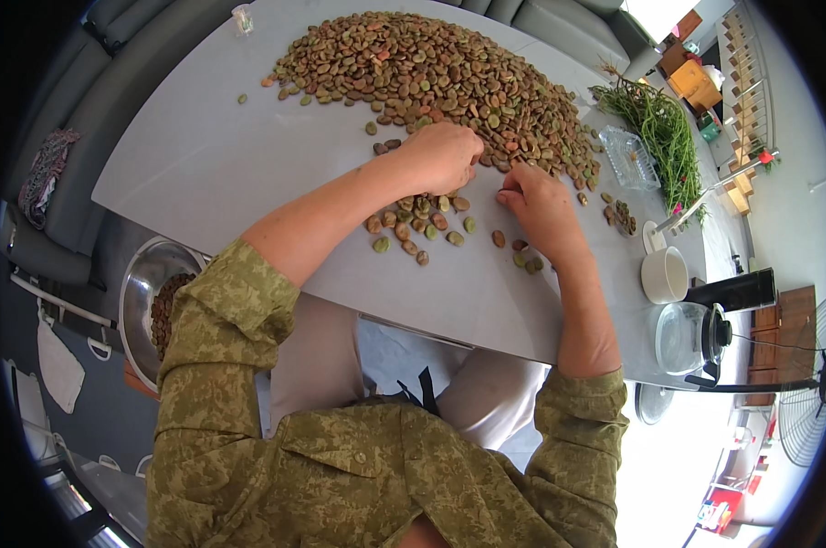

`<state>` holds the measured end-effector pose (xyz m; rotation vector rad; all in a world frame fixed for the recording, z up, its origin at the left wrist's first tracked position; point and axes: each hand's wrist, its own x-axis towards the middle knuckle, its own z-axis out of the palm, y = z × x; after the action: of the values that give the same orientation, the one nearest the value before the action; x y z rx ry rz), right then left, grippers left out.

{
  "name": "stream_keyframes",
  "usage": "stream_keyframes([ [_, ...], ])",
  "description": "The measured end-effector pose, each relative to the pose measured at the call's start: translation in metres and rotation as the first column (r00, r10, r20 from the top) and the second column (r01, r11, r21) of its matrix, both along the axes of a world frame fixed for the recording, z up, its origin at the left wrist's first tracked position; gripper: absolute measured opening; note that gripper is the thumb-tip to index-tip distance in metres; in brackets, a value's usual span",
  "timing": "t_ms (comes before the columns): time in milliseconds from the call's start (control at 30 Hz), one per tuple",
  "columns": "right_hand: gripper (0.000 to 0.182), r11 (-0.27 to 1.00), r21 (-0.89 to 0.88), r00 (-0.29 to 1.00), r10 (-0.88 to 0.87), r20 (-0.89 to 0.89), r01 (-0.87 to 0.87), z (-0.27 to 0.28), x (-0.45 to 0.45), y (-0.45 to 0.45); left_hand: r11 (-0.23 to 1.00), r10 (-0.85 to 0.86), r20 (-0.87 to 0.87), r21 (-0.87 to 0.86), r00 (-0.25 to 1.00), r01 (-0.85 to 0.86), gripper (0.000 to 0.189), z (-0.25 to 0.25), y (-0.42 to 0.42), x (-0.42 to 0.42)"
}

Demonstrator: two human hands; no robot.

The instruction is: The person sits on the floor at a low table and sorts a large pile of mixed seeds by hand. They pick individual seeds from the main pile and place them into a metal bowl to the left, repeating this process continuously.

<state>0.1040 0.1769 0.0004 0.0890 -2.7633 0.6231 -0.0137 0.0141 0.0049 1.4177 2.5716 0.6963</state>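
A broad heap of dried broad beans (426,68), brown with some green and reddish ones, covers the far part of the grey table (200,157). My left hand (443,157) is at the heap's near edge with its fingers curled down, and its fingertips are partly hidden. To its right, my right hand (539,205) hovers low with thumb and forefinger close together; a small dark spot shows at their tips, too small to identify. A loose cluster of beans (413,222) lies below my left hand. Several more beans (522,259) sit beside my right wrist.
A steel bowl (139,274) with beans stands low at the left. Along the table's right side are a clear tray (628,159), green cuttings (649,123), a small dish of dark beans (625,222), a white cup (665,274), a glass pot (681,339) and a black cylinder (735,291).
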Motion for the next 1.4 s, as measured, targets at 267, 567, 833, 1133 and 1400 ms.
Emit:
stream_keyframes([
  [267,0.011,0.632,-0.774,0.992,0.076,0.105,0.033,0.012,0.002,-0.005,1.000,-0.005,0.038,0.013,0.999,0.004,0.015,0.003,-0.002,0.000],
  [567,0.010,0.694,-0.720,0.975,0.161,0.157,0.001,0.013,0.000,-0.017,0.877,-0.222,0.818,0.405,0.530,-0.259,0.008,0.009,-0.029,-0.039],
  [833,0.011,0.982,-0.074,0.984,0.176,0.010,-0.175,0.000,0.001,-0.040,0.946,-0.016,0.401,0.302,0.916,-0.116,0.009,-0.002,-0.017,-0.031],
  [1133,0.010,0.356,-0.932,0.930,0.321,0.182,0.060,0.014,-0.001,-0.021,0.986,0.144,-0.078,0.090,0.986,-0.137,0.008,-0.009,-0.005,-0.018],
  [1400,0.010,0.809,-0.585,0.997,0.081,0.010,-0.060,-0.004,-0.014,-0.023,0.978,0.180,-0.101,0.124,0.978,-0.167,0.009,-0.014,0.000,-0.018],
])
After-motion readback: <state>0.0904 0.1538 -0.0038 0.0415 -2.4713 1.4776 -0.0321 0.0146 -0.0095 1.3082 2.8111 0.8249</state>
